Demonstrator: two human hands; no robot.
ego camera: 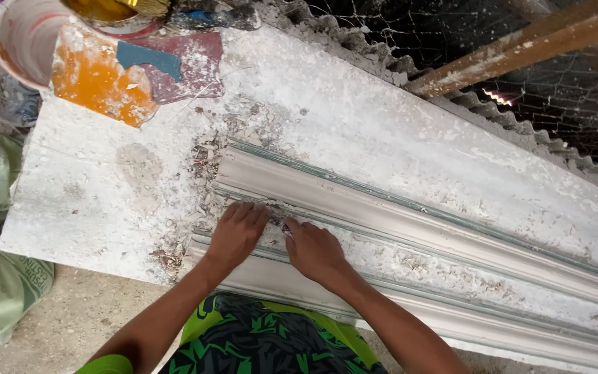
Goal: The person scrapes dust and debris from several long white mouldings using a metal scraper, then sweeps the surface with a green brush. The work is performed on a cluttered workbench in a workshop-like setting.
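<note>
L hand (235, 232) flat, fingers spread, on plaster moulding (410, 221). R hand (315, 251) beside it, fingers curled w/ tips pressing the moulding; grips nothing visible. Both on dusty white board (354, 118).

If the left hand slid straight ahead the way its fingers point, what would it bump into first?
Probably the raised ridge of the upper plaster moulding, just beyond the left hand; its fingertips already lie close to it.

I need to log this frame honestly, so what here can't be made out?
- Head view: whatever the right hand pinches, too small to tell.
- The long white plaster cornice moulding runs off the right edge.
- The white plastic bucket is cut by the top edge.
</note>
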